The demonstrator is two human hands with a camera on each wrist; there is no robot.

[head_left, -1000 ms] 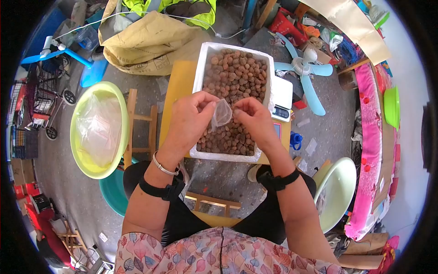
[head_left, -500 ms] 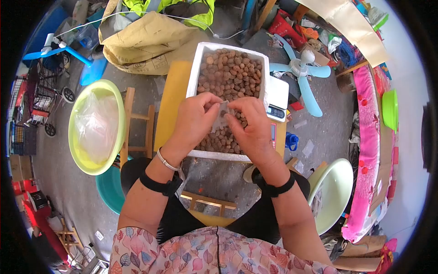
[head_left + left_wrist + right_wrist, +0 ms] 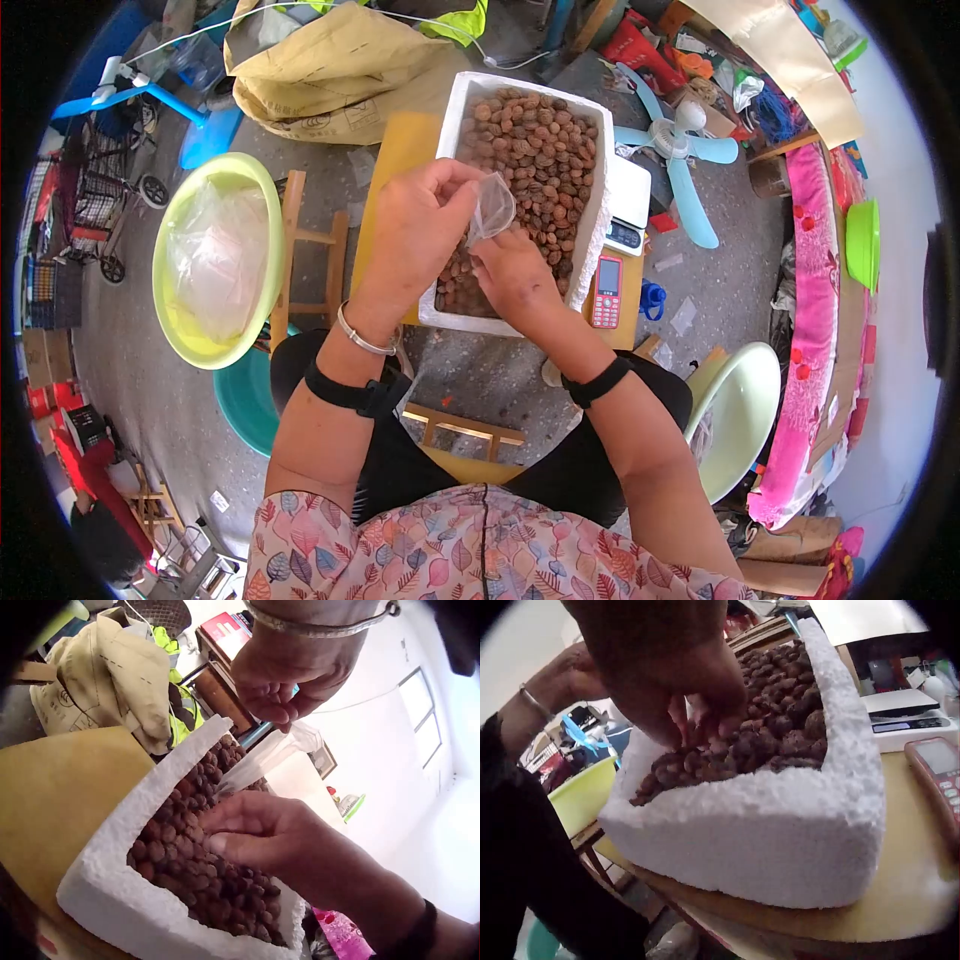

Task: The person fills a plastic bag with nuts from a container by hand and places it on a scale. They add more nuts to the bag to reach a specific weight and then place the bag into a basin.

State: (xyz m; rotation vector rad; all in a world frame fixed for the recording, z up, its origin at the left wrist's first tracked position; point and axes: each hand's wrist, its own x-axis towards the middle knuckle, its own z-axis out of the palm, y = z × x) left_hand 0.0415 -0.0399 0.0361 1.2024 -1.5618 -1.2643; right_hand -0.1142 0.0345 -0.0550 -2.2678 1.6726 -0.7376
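My left hand [image 3: 410,235] pinches the rim of a small clear plastic bag [image 3: 494,208] between thumb and fingers, over a white foam box [image 3: 597,225]. In the left wrist view the bag [image 3: 274,754] hangs down toward the box's contents. Brown, wrinkled, nut-like pieces [image 3: 535,150] fill the box. My right hand [image 3: 520,280] reaches down into them near the bag, below the left hand. The left wrist view shows the right hand's thumb and fingers [image 3: 238,814] curled at several pieces; the fingertips are partly hidden among them.
On the yellow table [image 3: 400,150], a white scale [image 3: 627,205] and a red phone [image 3: 606,292] lie right of the box. A yellow-green basin [image 3: 265,300] with plastic bags stands at left, a pale green basin [image 3: 755,430] at right. Fan blades [image 3: 680,200] are behind the scale.
Both hands were together at the bag, over the box. The right hand has let go of the bag and moved down into the brown pieces; the left still holds the bag, now wider at the mouth.
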